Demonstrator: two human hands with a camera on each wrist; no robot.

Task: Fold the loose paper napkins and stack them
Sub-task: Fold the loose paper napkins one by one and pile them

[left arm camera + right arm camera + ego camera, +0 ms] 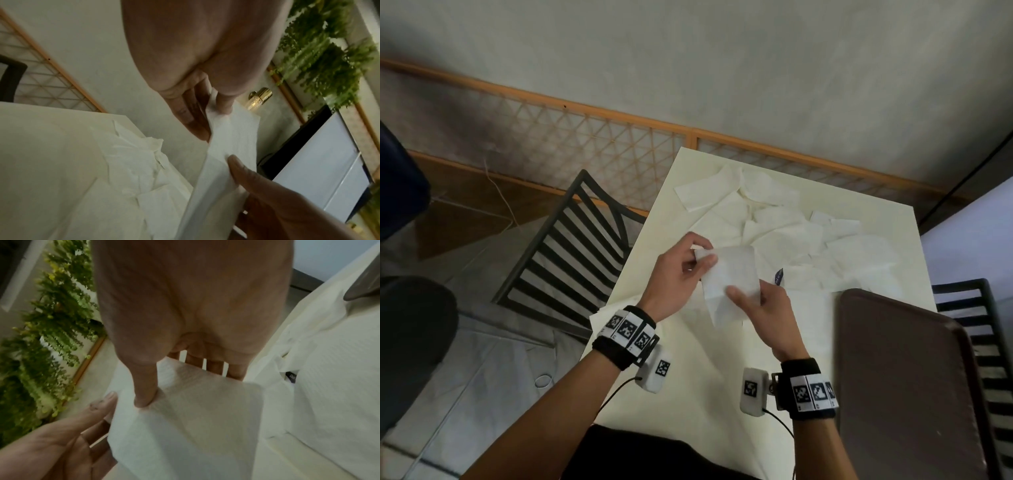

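Observation:
A white paper napkin [732, 277] hangs in the air above the cream table [654, 240], held between both hands. My left hand [681, 270] pinches its upper left corner between thumb and fingers. My right hand [760, 308] pinches its lower right part, thumb on the front face. In the left wrist view the napkin [230, 146] runs edge-on between the left hand [205, 104] and the right thumb. In the right wrist view the right hand [168, 379] has its thumb pressed on the napkin [195, 418]. Several loose napkins [784, 219] lie spread across the far half of the table.
A dark brown tray [900, 377] sits at the near right of the table. Black slatted chairs stand at the left [571, 246] and right [979, 325]. A small dark blue item [779, 275] pokes out among the napkins. A lattice screen [551, 144] runs behind.

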